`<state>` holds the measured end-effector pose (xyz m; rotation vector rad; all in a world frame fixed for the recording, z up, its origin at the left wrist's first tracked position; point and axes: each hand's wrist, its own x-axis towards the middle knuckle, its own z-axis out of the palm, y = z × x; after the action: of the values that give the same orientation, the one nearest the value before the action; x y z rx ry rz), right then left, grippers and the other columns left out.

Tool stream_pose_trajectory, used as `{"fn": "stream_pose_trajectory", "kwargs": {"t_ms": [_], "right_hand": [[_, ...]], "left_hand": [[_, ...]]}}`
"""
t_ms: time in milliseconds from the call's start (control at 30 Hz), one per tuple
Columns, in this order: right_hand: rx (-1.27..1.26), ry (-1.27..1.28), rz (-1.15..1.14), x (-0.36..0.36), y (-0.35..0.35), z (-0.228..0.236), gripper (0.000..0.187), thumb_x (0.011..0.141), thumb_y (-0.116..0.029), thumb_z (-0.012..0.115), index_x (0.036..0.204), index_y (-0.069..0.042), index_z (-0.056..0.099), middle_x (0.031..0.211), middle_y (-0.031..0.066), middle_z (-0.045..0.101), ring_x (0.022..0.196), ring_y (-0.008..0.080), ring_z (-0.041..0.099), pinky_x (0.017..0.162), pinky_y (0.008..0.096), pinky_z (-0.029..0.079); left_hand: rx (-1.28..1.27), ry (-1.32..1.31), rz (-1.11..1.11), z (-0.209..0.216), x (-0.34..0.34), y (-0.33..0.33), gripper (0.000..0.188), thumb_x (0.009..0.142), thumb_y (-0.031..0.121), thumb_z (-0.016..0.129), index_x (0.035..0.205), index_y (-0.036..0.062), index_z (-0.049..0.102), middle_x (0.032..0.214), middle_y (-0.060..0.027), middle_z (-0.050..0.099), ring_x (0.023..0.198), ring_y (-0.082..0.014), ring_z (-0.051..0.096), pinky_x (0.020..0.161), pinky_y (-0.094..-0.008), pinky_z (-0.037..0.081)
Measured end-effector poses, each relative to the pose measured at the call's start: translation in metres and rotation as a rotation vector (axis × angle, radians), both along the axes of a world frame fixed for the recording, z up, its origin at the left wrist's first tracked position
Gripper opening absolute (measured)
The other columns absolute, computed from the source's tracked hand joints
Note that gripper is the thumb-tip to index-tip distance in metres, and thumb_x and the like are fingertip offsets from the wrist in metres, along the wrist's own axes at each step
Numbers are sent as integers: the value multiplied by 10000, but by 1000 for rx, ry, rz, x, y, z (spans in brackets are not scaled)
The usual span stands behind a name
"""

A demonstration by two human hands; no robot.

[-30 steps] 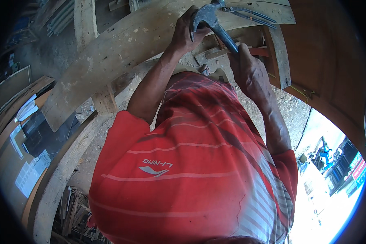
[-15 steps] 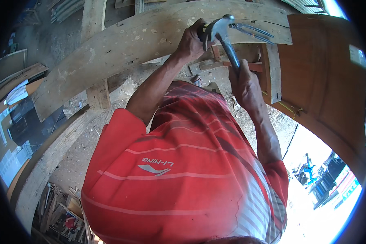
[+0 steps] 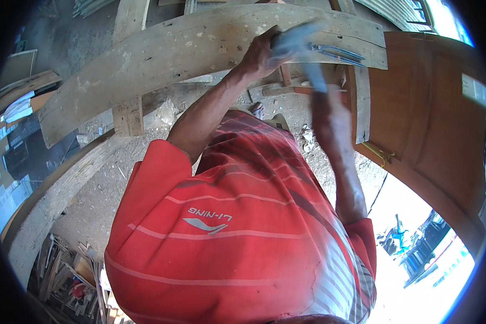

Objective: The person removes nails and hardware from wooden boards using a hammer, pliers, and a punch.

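A claw hammer is gripped by its handle in my right hand, both smeared by motion. Its blurred metal head lies over the fingers of my left hand, or just in front of them. My left hand is closed at the edge of a long, pale wooden board; the hammer head hides what its fingers hold. On the board, right of the hammer head, rest metal pincers with their handles pointing right.
A brown wooden panel stands at the right, beside an upright timber post. Another timber beam curves along the left. Scrap wood lies in a heap at the lower left. Dusty ground shows below the board.
The hammer and my right hand have gone from sharp to blurred, with the hand slightly lower. My left hand stays at the same place by the board. The whole view has shifted a little.
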<state>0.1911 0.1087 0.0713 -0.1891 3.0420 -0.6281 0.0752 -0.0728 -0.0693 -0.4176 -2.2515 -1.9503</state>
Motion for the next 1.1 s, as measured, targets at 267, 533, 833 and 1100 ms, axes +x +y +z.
{"fn": "stream_pose_trajectory", "kwargs": {"t_ms": [267,533,833,1100], "right_hand": [[-316,-72,-62,5,4,4,220,1002,-207,620,990,-40,477,668,235,599,653,475,623,552,527,440],[-465,-17,-603,55,77,-50,297,1017,-312,631,922,-41,555,640,57,545,543,140,550,508,343,443],[-583,118,-772,133,173,-86,265,1042,-327,600,956,-79,563,636,-60,455,536,35,422,475,239,327],[-783,-94,-1054,168,223,-86,406,1023,-443,588,886,-65,527,641,-28,448,551,71,431,489,278,343]], "left_hand": [[4,-121,-9,-10,2,-12,389,804,196,843,1086,69,606,879,-76,672,771,-211,637,752,-367,536],[-214,445,-37,72,58,80,630,748,180,881,1301,94,592,1267,-178,576,1195,-330,544,1070,-474,398],[-914,363,-197,-6,-36,162,505,877,228,757,1341,124,587,1290,-107,574,1178,-328,565,979,-501,453],[-717,281,-486,-10,-1,244,512,866,214,778,1314,53,590,1132,-134,588,972,-329,657,809,-446,556]]}}
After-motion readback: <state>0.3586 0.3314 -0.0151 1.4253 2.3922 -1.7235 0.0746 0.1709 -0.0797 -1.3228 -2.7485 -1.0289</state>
